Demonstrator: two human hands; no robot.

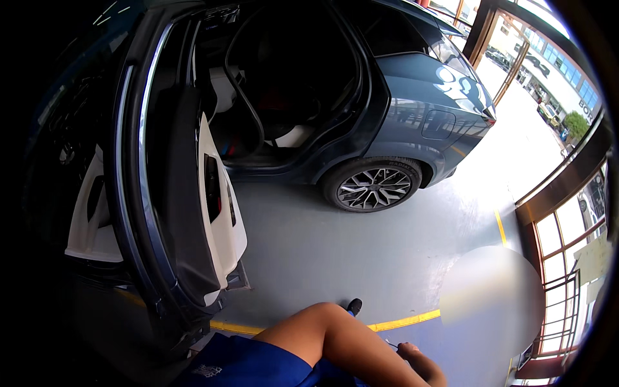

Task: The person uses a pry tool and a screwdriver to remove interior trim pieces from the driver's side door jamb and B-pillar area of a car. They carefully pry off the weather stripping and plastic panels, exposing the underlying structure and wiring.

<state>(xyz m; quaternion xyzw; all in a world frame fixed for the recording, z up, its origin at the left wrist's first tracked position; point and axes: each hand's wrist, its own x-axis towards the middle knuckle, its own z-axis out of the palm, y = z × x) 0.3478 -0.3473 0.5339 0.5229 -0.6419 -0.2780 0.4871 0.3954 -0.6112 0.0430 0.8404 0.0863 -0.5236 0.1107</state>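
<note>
My bent left arm [322,332], in a short blue sleeve, reaches across the lower middle with its elbow up. The left hand is out of the picture past the lower edge. Near the lower edge, right of that arm, my right hand [414,356] is closed, and a thin pale metal piece [391,344] sticks out of it; its kind is too small to tell. Ahead of my arm stands an open door [229,219] of a dark blue car [409,97], with pale inner trim. Neither arm touches the door or the car body.
A rear wheel [374,188] stands on the grey floor [290,245]. A yellow floor line [406,320] runs behind a black shoe [354,306]. Windowed frames [561,238] and a wide bright opening lie right. A blurred patch [491,306] covers part of that side.
</note>
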